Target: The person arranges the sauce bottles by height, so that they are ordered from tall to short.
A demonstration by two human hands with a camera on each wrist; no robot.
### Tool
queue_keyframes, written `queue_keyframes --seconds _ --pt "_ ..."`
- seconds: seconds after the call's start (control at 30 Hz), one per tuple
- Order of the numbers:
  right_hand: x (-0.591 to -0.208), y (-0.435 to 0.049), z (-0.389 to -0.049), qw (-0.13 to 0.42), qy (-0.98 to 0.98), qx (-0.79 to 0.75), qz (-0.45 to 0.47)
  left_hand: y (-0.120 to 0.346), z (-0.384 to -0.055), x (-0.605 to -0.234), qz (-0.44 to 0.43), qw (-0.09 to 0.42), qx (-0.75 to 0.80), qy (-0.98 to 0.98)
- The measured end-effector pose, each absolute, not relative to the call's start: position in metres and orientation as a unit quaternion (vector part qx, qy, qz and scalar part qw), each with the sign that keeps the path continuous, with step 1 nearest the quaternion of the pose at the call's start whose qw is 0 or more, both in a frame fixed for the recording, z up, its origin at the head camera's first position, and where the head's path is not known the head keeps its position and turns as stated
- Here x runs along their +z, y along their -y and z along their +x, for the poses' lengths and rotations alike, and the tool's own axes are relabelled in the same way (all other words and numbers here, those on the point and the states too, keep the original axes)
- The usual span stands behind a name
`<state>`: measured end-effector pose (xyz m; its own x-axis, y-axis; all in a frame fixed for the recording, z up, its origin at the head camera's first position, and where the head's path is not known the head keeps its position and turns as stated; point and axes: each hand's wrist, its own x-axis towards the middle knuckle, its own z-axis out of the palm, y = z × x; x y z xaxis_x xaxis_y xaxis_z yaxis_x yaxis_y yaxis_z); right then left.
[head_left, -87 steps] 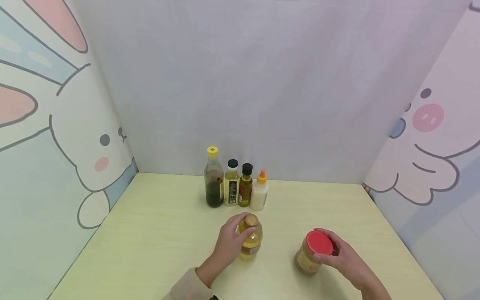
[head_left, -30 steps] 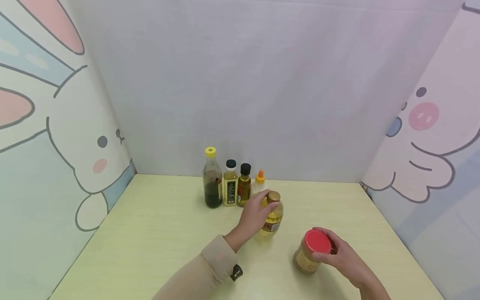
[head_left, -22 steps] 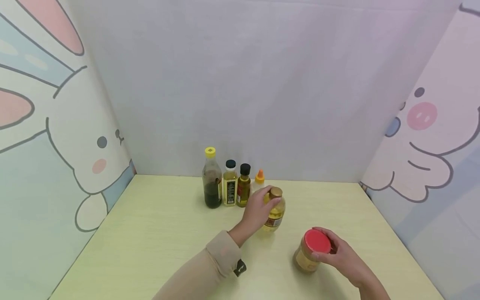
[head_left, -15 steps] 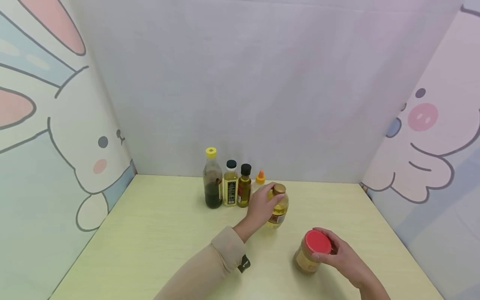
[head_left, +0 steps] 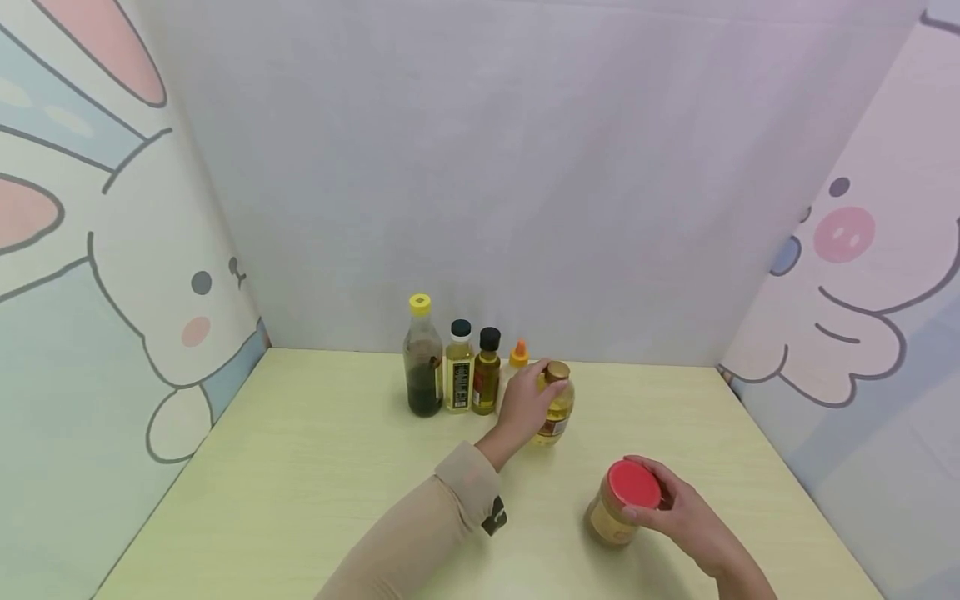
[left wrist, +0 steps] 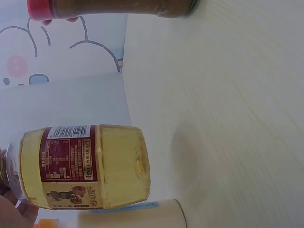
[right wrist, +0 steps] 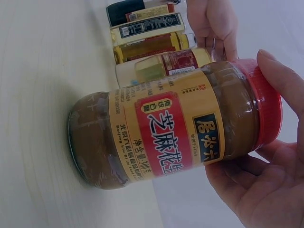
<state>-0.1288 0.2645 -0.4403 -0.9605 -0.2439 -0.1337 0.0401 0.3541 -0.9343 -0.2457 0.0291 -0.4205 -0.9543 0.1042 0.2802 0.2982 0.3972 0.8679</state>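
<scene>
My left hand (head_left: 522,406) grips a bottle of yellow oil (head_left: 557,410) by its neck, just under the gold cap. Seen from the left wrist, the oil bottle (left wrist: 121,166) is raised off the table, its shadow falling below the base. It is just right of a white squeeze bottle with an orange tip (head_left: 519,353), which my hand partly covers. At the front right, my right hand (head_left: 690,518) holds a jar of brown spread (head_left: 611,523) around its red lid, thumb and fingers on opposite sides. The jar's printed label (right wrist: 161,128) faces the right wrist camera.
Left of the squeeze bottle, a row stands at the back: a dark sauce bottle with a yellow cap (head_left: 424,379), a pale oil bottle (head_left: 460,375) and a darker oil bottle with a black cap (head_left: 487,383). The light table (head_left: 300,492) meets a grey backdrop (head_left: 480,183).
The left hand has carried the oil bottle from the near middle of the table rightward and back, beside the squeeze bottle. My right hand and the jar have stayed in place.
</scene>
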Motion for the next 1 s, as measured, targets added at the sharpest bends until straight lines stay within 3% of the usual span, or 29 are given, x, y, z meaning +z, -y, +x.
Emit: queue_keyframes --seconds 1.0 --pt "-0.440 -0.264 -0.128 0.116 -0.810 -0.570 -0.079 -0.046 -0.283 -0.437 -0.114 0.089 -0.542 0.828"
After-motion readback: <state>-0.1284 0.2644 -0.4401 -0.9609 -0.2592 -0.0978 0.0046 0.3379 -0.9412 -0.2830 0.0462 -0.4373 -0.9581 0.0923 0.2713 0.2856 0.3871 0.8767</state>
